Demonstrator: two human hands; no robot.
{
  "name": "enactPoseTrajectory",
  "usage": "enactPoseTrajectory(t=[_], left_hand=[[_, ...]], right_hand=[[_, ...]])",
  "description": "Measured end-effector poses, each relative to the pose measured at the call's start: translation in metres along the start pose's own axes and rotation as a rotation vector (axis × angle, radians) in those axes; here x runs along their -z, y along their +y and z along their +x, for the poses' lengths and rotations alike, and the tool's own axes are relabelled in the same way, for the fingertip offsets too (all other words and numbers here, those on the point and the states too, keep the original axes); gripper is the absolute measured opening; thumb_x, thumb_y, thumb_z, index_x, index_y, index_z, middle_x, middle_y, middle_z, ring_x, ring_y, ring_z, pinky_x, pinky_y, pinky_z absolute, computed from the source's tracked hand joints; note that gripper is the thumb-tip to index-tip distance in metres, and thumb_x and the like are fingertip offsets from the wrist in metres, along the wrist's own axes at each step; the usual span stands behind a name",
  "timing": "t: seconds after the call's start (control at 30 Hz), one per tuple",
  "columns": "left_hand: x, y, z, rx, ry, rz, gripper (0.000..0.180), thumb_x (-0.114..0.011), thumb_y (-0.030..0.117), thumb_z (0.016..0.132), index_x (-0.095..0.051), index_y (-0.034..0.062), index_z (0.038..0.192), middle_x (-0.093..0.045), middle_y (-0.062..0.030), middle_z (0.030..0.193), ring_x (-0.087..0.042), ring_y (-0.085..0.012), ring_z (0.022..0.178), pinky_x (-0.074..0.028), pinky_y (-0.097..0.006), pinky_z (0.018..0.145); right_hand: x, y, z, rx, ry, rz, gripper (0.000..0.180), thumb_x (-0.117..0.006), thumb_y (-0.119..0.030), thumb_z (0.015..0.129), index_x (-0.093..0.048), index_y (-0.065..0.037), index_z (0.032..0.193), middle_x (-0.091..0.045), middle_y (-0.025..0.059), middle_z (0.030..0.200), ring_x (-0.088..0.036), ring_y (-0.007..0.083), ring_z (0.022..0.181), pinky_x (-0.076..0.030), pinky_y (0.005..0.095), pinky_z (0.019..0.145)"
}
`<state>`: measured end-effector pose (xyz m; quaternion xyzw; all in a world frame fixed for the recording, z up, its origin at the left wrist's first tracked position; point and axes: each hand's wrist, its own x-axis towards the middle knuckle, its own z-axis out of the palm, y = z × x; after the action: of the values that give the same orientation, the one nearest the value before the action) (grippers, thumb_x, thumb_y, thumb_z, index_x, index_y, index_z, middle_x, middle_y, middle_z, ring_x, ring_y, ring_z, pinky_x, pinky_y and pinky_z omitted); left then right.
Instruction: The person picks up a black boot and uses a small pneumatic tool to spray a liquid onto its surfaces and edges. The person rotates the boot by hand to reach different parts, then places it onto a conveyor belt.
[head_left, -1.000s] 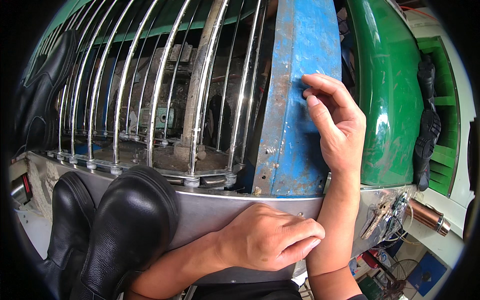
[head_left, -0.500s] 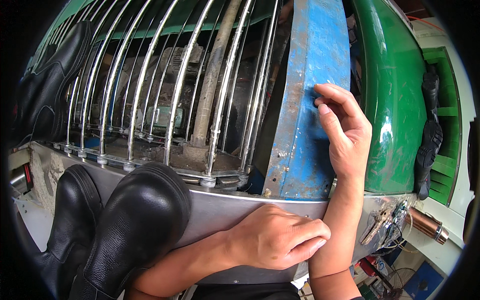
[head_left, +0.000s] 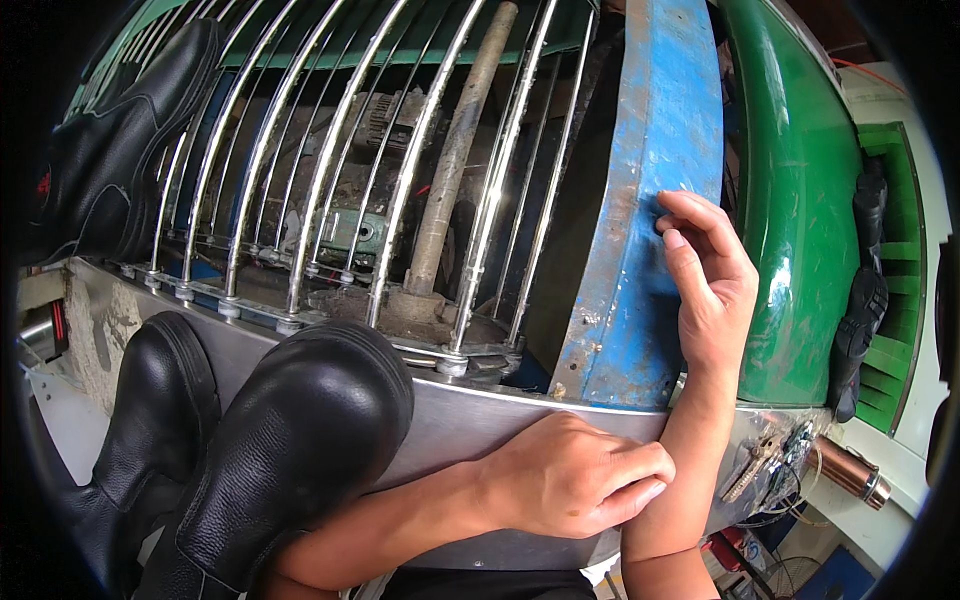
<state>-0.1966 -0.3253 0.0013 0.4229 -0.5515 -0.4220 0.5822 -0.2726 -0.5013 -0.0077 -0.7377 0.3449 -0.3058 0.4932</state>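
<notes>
My left hand (head_left: pixel 580 475) is closed, back side up, with the thumb pressed along the curled forefinger. Nothing shows between them; its palm is hidden. It lies across my right forearm, above the front edge of a steel ledge (head_left: pixel 450 405). Raised in front of a scuffed blue metal plate (head_left: pixel 640 230), my right hand (head_left: pixel 715 280) has loosely bent fingers, a gap between thumb and fingers, and nothing held. Beside my left forearm, a shiny black leather boot (head_left: pixel 300 440) leans with its rounded toe up. Another black boot (head_left: pixel 165 410) stands left of it.
Curved chrome bars (head_left: pixel 400 190) form a cage around a rusty post (head_left: pixel 455 160) and a dusty motor (head_left: pixel 385 115). Another black boot (head_left: pixel 130 140) is at far left. On the right are a green cover (head_left: pixel 800 220), dark soles (head_left: pixel 860 310), keys (head_left: pixel 755 460) and a copper-coloured flask (head_left: pixel 850 472).
The whole scene has shifted right in the picture, bars, boots and plate alike. Both hands keep the same pose, the left still lying across the right forearm.
</notes>
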Motion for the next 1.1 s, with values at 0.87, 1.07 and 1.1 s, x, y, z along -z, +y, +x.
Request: enactPoseTrajectory(t=[0.87, 1.07, 1.1], left_hand=[[-0.0011, 0.0041, 0.0024, -0.005, 0.014, 0.038, 0.017, -0.069, 0.005, 0.081, -0.061, 0.0093, 0.095, -0.062, -0.0041, 0.068, -0.062, -0.0243, 0.055, -0.048, -0.033, 0.048], [0.0017, 0.0089, 0.0031, 0.009, -0.005, 0.026, 0.016, -0.068, 0.006, 0.082, -0.060, 0.0091, 0.096, -0.062, -0.0036, 0.068, -0.062, -0.0237, 0.056, -0.048, -0.033, 0.049], [0.0015, 0.0086, 0.0031, 0.012, -0.010, 0.018, 0.016, -0.068, 0.006, 0.082, -0.060, 0.0091, 0.096, -0.062, -0.0035, 0.068, -0.062, -0.0236, 0.056, -0.048, -0.034, 0.049]], right_hand=[[0.0026, -0.0030, 0.0002, -0.003, -0.004, -0.025, 0.026, -0.060, 0.001, 0.090, -0.064, 0.000, 0.116, -0.058, 0.0089, 0.120, -0.059, 0.0132, 0.101, -0.047, 0.0256, 0.088], [0.0024, -0.0084, 0.0031, -0.004, -0.003, -0.026, 0.026, -0.060, 0.001, 0.090, -0.064, 0.000, 0.116, -0.059, 0.0086, 0.120, -0.059, 0.0134, 0.100, -0.047, 0.0258, 0.089], [0.0025, -0.0084, 0.0026, -0.006, 0.000, -0.021, 0.026, -0.060, 0.001, 0.090, -0.064, 0.000, 0.116, -0.059, 0.0086, 0.120, -0.059, 0.0135, 0.100, -0.047, 0.0258, 0.089]])
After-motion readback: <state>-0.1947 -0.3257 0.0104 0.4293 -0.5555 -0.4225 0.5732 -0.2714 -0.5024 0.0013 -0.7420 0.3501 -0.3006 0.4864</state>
